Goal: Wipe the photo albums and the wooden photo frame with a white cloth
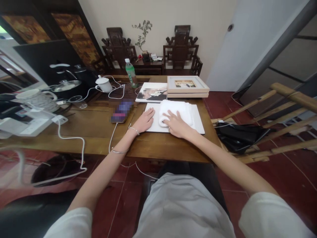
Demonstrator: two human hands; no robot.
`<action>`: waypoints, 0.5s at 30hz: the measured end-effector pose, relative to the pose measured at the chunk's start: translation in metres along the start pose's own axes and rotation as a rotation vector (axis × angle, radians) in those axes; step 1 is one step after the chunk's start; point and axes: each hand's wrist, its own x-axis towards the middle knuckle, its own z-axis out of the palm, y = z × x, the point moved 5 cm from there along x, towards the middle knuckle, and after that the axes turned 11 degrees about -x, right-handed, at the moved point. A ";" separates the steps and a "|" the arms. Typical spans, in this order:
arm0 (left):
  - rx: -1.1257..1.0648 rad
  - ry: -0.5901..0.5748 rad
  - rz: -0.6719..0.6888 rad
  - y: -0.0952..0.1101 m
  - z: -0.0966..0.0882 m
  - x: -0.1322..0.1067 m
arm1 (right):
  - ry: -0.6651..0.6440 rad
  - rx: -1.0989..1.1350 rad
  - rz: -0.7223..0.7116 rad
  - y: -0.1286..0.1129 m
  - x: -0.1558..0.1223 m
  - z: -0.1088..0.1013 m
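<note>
Head view: now resting right hand, nearer one, open and spread, on cloth with long axis roughly nine-to-three, atop board. Resting left hand flat, open, on board's nine-o'clock end, with cloth toward three from there.

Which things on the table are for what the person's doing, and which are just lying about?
Part of the job:
- white board, under the left hand
- folded white cloth, under the right hand
- perhaps the photo panel behind

Just lying about, it seems:
- phone
- bottle
- lidded cup
</note>
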 end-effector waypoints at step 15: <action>-0.001 0.017 0.012 0.007 0.000 -0.002 | -0.014 0.029 -0.085 -0.017 -0.030 -0.012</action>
